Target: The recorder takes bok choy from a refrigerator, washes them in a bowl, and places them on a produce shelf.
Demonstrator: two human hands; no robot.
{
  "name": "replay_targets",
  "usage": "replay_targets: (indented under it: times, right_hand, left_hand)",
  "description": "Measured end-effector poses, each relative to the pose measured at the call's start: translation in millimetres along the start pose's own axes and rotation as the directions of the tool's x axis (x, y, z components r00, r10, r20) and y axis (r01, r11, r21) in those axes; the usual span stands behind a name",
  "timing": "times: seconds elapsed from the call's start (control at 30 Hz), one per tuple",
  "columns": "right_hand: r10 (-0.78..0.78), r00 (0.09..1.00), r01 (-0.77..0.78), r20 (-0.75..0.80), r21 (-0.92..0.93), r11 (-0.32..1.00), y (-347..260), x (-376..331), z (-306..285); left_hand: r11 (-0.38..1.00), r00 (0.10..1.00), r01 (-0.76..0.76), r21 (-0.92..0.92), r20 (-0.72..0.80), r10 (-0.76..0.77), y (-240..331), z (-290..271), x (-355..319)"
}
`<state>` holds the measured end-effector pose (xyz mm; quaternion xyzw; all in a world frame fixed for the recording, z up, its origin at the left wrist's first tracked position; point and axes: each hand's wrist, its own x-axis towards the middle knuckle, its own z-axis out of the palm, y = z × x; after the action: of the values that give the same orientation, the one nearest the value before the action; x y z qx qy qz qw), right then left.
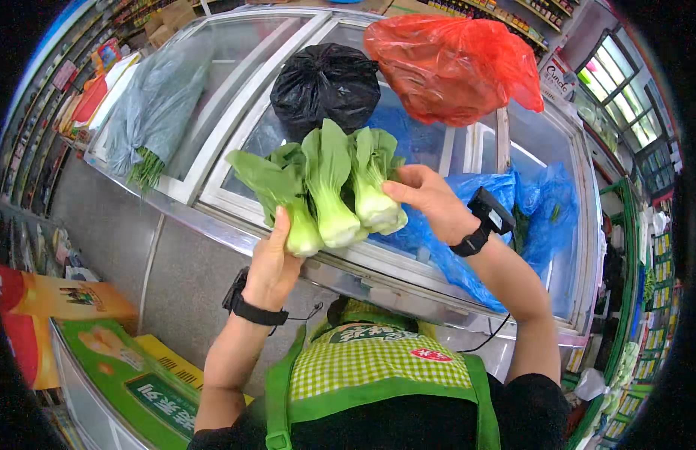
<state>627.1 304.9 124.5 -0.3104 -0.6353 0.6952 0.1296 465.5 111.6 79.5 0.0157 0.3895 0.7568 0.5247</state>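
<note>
Both forearms come up from the bottom, bare, each with a black band at the wrist. The left hand (271, 264) is raised with its back to the camera, fingers pointing up and curled around what it's holding, thumb tucked along the side. The right arm bends in at the elbow from the right side, and the right hand (425, 196) reaches across toward the left one, fingers closed in a grip, thumb on top. Hands sit near each other, not touching.

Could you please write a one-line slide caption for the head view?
Both hands, left and right, hold bok choy above a glass-topped freezer bearing black and red bags.
</note>
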Motion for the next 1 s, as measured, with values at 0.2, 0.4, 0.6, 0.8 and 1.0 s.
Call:
replay_targets:
  times: [0.2, 0.4, 0.6, 0.8, 1.0]
  right_hand:
    - [0.265, 0.946, -0.274, 0.188, 0.019, 0.962, -1, 1, -13]
    - [0.293, 0.934, -0.306, 0.203, 0.033, 0.951, 0, 6, -8]
    - [0.278, 0.901, -0.34, 0.334, 0.144, 0.929, 0, 8, -9]
    - [0.179, 0.912, -0.314, 0.369, 0.348, 0.884, 7, 15, -3]
    - [0.197, 0.894, -0.336, 0.403, 0.31, 0.889, 4, 20, 5]
  left_hand:
    - [0.994, 0.975, 0.105, -0.044, 0.2, -0.094, 2, 4, 6]
    - [0.962, 0.937, 0.254, 0.1, 0.221, -0.27, 18, 4, 18]
    - [0.946, 0.915, 0.256, 0.198, 0.265, -0.303, 18, 9, 29]
    - [0.939, 0.921, 0.329, 0.1, 0.185, -0.343, 13, 11, 32]
    - [0.918, 0.882, 0.394, 0.044, 0.263, -0.391, 12, 6, 36]
